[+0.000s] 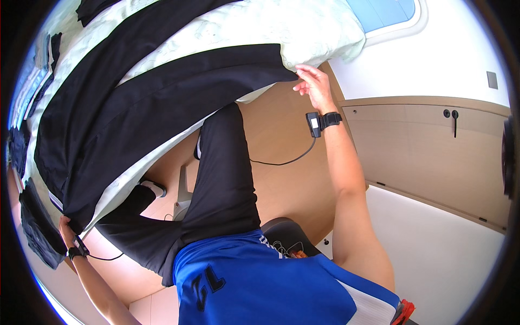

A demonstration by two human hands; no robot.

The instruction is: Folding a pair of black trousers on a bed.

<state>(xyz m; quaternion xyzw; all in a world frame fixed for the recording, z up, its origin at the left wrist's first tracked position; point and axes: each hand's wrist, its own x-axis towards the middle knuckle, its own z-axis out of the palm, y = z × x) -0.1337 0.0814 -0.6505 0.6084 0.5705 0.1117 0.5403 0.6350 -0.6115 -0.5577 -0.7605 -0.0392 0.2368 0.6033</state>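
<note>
A pair of black trousers (pixel 162 101) is spread across the bed, with one leg lying nearer me and the other farther up the mattress. At the waist end on the left, my left hand (pixel 67 232) grips the cloth, and its fingers are partly hidden by the fabric. My right hand (pixel 315 86) is at the far right, where thumb and forefinger pinch the hem corner of the nearer leg. The other fingers of that hand are loosely spread. Each wrist wears a strap with a small black cabled device.
The bed (pixel 317 28) has a pale patterned sheet. Folded clothes (pixel 34 87) are stacked at its left, with dark folded garments (pixel 40 223) by the near left edge. A wooden cabinet (pixel 406 142) stands to the right. Behind my hip is a dark seat (pixel 288 231) holding a cable.
</note>
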